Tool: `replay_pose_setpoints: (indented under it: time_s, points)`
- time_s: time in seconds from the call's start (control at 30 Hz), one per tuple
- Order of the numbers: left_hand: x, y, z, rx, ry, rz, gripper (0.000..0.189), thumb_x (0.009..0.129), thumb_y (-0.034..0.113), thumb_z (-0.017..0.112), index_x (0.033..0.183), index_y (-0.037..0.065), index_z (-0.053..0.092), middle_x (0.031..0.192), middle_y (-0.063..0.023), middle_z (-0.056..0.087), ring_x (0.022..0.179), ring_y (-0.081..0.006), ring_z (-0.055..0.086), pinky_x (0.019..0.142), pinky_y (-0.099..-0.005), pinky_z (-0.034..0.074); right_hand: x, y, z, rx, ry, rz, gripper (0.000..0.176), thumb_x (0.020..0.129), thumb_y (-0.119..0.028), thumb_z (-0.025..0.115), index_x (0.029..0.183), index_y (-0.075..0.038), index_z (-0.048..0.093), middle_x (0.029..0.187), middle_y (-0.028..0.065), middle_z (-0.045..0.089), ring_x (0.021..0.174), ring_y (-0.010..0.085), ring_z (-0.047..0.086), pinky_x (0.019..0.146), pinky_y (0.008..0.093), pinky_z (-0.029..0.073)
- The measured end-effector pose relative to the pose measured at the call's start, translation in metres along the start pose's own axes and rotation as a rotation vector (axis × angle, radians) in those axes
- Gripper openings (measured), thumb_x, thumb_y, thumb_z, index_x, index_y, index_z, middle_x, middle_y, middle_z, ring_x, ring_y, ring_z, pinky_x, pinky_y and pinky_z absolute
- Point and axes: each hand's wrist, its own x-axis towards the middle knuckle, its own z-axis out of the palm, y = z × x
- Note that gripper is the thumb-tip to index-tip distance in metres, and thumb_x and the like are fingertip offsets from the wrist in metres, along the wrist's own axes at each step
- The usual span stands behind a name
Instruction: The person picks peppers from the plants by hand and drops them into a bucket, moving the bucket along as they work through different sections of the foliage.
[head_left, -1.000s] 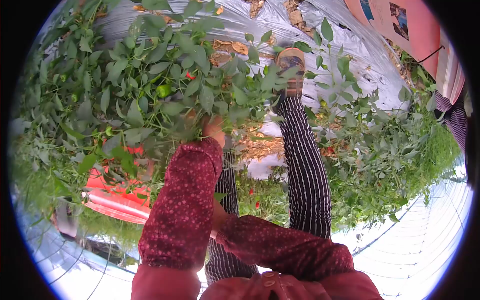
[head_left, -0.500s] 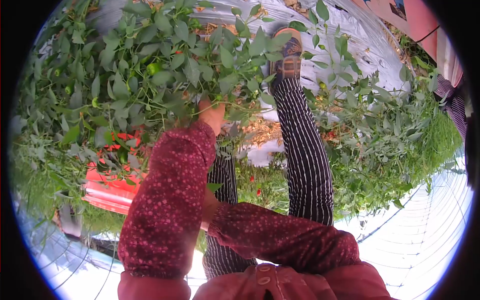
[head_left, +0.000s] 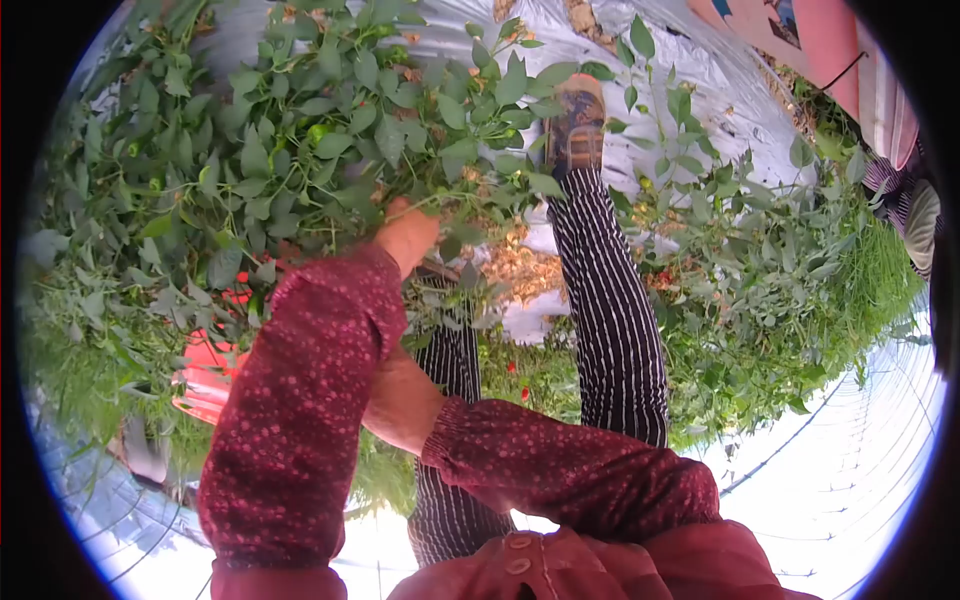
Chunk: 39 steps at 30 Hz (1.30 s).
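My left hand (head_left: 410, 236) reaches among the leaves of a pepper plant (head_left: 290, 150) at the middle of the view; leaves and stems hide its fingertips. Lower down, my right hand (head_left: 398, 400) crosses beneath my left sleeve, which covers its fingers, so what it holds cannot be seen. A green pepper (head_left: 317, 132) hangs among the foliage above and left of my left hand. To the left, a red container (head_left: 205, 375) shows partly behind leaves.
My shoe (head_left: 575, 125) rests on silver plastic sheeting (head_left: 680, 70). More plants (head_left: 760, 240) stand on the right. A pink object (head_left: 835, 50) and part of another person in striped cloth (head_left: 885, 185) are at the upper right. Dry straw (head_left: 525, 270) lies between my legs.
My left forearm has shifted left, and its hand has come slightly left. More of my right wrist shows, moved left. Leaves cover more of the red container.
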Motion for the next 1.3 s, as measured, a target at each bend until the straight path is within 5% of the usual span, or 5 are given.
replay_pose_setpoints:
  time_s: [0.2, 0.4, 0.57, 0.63, 1.3]
  points:
    - [-0.04, 0.008, -0.081, -0.485, 0.091, -0.147, 0.03, 0.085, 0.009, 0.048, 0.113, 0.013, 0.057, 0.082, -0.0082, 0.062, 0.053, -0.0152, 0.053, 0.05, -0.0294, 0.044, -0.005, -0.016, 0.0, 1.033, 0.026, 0.115, 0.032, 0.094, -0.017, 0.032, 0.122, -0.006, 0.042, 0.13, 0.007, 0.041, 0.122, 0.0224, 0.035, 0.109, 0.0363, 0.02]
    - [-0.064, 0.007, -0.143, -1.206, 0.514, -0.496, 0.028, 0.083, 0.024, 0.047, 0.096, 0.003, 0.06, 0.086, -0.0213, 0.062, 0.08, -0.0376, 0.058, 0.075, -0.0401, 0.046, -0.015, -0.063, -0.032, -1.134, -0.033, -0.24, 0.026, 0.078, -0.01, 0.048, 0.102, -0.006, 0.058, 0.119, 0.0108, 0.052, 0.113, 0.0267, 0.045, 0.1, 0.0436, 0.033]
    - [-0.084, -0.003, -0.105, -1.216, 0.736, -0.587, 0.013, 0.08, 0.01, 0.052, 0.085, 0.004, 0.062, 0.065, -0.0028, 0.056, 0.059, -0.0105, 0.048, 0.057, -0.0271, 0.043, -0.008, -0.129, -0.116, -0.56, -0.243, 0.235, 0.032, 0.078, -0.009, 0.054, 0.11, -0.004, 0.055, 0.112, 0.0132, 0.055, 0.1, 0.0243, 0.055, 0.087, 0.0367, 0.044]
    - [-0.097, -0.006, -0.093, -1.683, 0.914, -0.586, 0.018, 0.082, 0.005, 0.049, 0.095, 0.003, 0.061, 0.064, -0.0012, 0.054, 0.056, -0.0086, 0.048, 0.05, -0.0249, 0.041, 0.003, -0.089, -0.154, -0.334, 0.395, 0.117, 0.02, 0.076, -0.001, 0.048, 0.092, -0.002, 0.061, 0.077, 0.0158, 0.062, 0.07, 0.03, 0.061, 0.067, 0.0383, 0.05]
    - [-0.105, 0.003, -0.081, -1.917, 0.996, -0.524, 0.042, 0.086, 0.004, 0.043, 0.128, 0.003, 0.04, 0.066, -0.0004, 0.051, 0.054, -0.0073, 0.044, 0.05, -0.0226, 0.041, 0.195, 0.091, -0.269, -1.394, 0.013, -0.084, 0.02, 0.081, -0.015, 0.054, 0.096, -0.006, 0.062, 0.089, 0.0085, 0.062, 0.077, 0.0225, 0.06, 0.061, 0.0333, 0.048]
